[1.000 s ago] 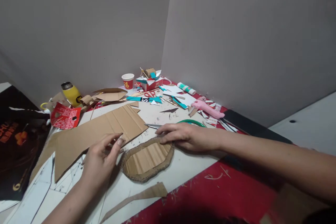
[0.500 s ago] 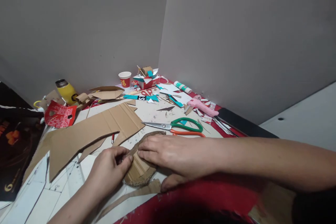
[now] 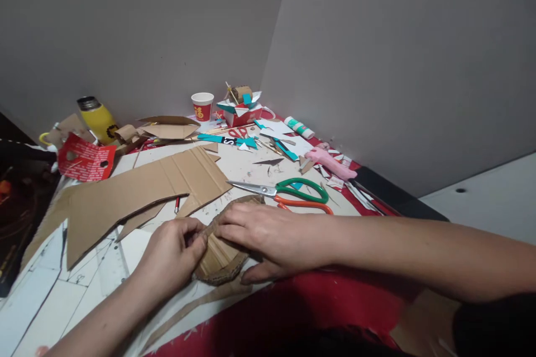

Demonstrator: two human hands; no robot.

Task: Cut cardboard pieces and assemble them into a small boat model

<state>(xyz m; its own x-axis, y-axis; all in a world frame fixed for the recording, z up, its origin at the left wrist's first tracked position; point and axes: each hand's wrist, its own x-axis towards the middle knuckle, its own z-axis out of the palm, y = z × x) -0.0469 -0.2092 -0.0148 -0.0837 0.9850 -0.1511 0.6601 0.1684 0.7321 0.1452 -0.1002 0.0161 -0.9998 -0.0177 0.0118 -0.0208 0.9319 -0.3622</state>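
The left hand has its fingers curled, with thumb and index finger clamped on the left edge of a rounded brown cardboard piece with a rough corrugated rim. The right hand lies palm down across the same piece: fingers extended side by side on its upper face, thumb set apart from them toward the near side. The piece lies between the two hands, flat on the worktop, which is white with red at the near edge; part of its face is covered by the right hand.

Near side: a narrow curved brown cardboard strip runs toward the right thumb. Far side: metal scissors with one green and one orange handle lie just beyond the right hand, blades pointing left.

Left of centre: a large creased sheet of brown cardboard, a slim red pencil-like item at its near edge, a transparent ruler, and white paper with black drawn lines.

Outer zone, left to right: a red packet with white print, a tilted yellow bottle with a dark cap, an upright red-and-white paper cup, a teal-and-white tube, and a pink glue gun.
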